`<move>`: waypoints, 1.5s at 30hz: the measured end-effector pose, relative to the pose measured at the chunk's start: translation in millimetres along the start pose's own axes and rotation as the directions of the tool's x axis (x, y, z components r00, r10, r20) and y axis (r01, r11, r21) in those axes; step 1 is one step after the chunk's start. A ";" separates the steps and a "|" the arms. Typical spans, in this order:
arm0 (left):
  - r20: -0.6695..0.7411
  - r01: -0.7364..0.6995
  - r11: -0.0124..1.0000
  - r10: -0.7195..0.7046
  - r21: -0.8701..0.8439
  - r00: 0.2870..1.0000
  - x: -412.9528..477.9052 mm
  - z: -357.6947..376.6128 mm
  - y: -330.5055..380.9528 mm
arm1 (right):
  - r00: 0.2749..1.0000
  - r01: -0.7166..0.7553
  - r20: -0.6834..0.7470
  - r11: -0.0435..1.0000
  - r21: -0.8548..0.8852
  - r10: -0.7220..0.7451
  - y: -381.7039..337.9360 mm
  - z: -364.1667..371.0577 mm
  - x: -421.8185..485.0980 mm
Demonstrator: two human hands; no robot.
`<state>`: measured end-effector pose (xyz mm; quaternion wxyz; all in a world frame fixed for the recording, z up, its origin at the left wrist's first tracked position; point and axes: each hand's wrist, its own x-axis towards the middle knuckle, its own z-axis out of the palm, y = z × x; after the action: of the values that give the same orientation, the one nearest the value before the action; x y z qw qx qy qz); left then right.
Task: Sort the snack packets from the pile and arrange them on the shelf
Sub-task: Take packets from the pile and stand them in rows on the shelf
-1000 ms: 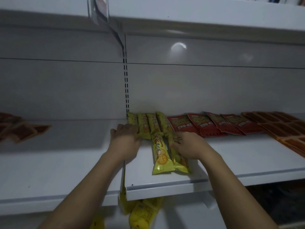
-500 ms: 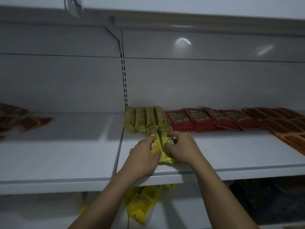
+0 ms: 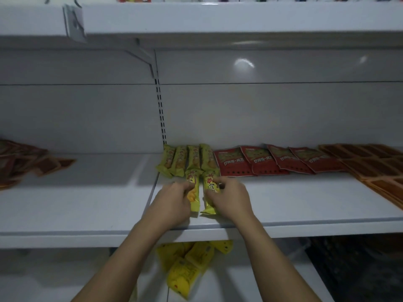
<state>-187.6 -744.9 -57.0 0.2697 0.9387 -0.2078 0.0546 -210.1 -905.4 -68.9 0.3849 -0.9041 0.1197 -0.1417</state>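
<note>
Where the white shelf (image 3: 305, 199) meets its back wall, a back row (image 3: 187, 160) of 4 yellow snack packets lies side by side, each pointing front to back. Directly in front of the back row, 2 more yellow packets lie lengthwise, their far ends touching or just overlapping the near ends of the row's 2 right-hand packets. The left hand (image 3: 172, 199) has its fingers curled over the left front packet (image 3: 194, 202), gripping it along its left edge. The right hand (image 3: 231, 197) pinches the right front packet (image 3: 209, 182) between thumb and fingers, covering most of its right side. A narrow strip of shelf shows between the 2 front packets, so they lie just beside each other and do not touch. Both forearms (image 3: 135, 243) reach in from below, over the shelf's front lip.

Just right of the back row, 4 red packets (image 3: 261, 160) lie in an overlapping line along the back wall. Further right of the back row, past the red ones, orange-brown packets (image 3: 370, 168) lie in flat rows running toward the front edge. Well to the left of the back row, on the neighbouring shelf board, brown packets (image 3: 28, 162) lie in a loose heap. Straight behind the row's left end a slotted upright (image 3: 160, 110) rises up the wall to the upper shelf (image 3: 218, 18). Below the back row, on the next shelf down, the pile (image 3: 187, 264) of yellow packets lies jumbled, partly hidden by the shelf's lip.
</note>
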 end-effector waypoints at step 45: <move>-0.102 0.067 0.996 -0.073 -0.059 0.992 -15.9 -2.3 -10.7 | 0.944 0.324 0.114 0.936 -0.138 -0.310 -20.7 -17.0 3.0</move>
<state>-197.5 -729.7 -63.7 0.3079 0.9334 -0.1619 0.0880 -211.0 -903.6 -42.0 0.2907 -0.9442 -0.0345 -0.1511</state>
